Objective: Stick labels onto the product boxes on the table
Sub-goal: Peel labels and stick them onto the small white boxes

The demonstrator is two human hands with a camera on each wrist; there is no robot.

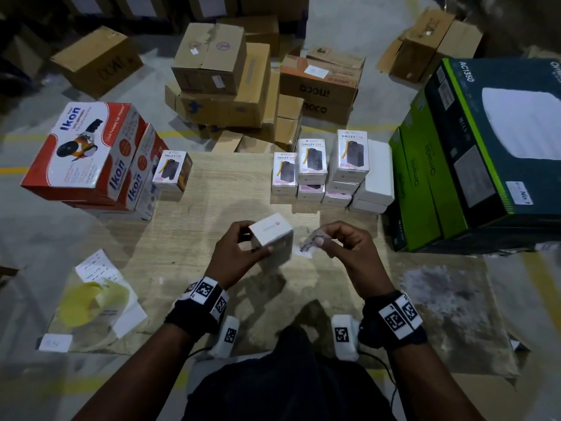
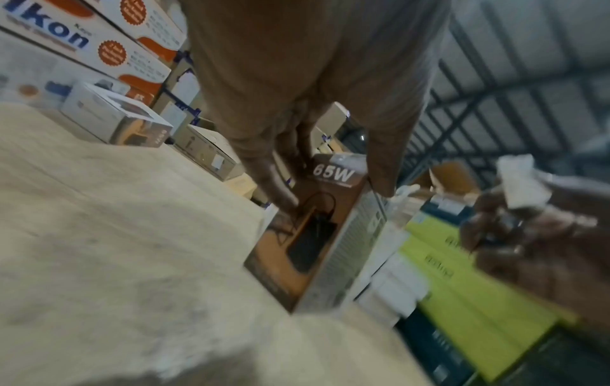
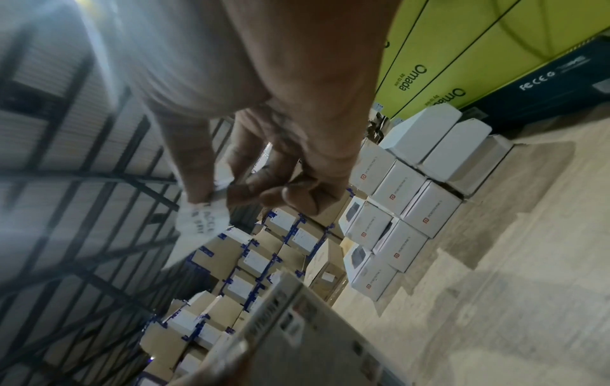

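On the far left of the table (image 1: 194,268) a stack of red and white Ikon cartons (image 1: 88,156) stands, with a lone Halley box (image 1: 171,171) just beside it and a sheet of label backing (image 1: 100,296) lying near the front corner. Moving toward the middle, the left hand (image 1: 233,253) holds a small white product box (image 1: 271,233) lifted off the table top, fingers and thumb curled round its sides; the left wrist view shows the thumb and a fingertip pressed on opposite faces of that box. Just to its right, the right hand (image 1: 346,244) pinches a small white label (image 1: 306,246) between thumb and forefinger, the other fingers curled in, and the label hangs free, near the box but not yet touching it. Beyond, toward the back right, the stack of Halley boxes (image 1: 318,168) waits, and tall green cartons (image 1: 449,165) stand at the right edge. The step in hand looks like bringing a peeled label to the held box. The next move likely calls for steadying the box with a plain face turned toward the label, laying the label flat and smoothing it down so that it does not crease.
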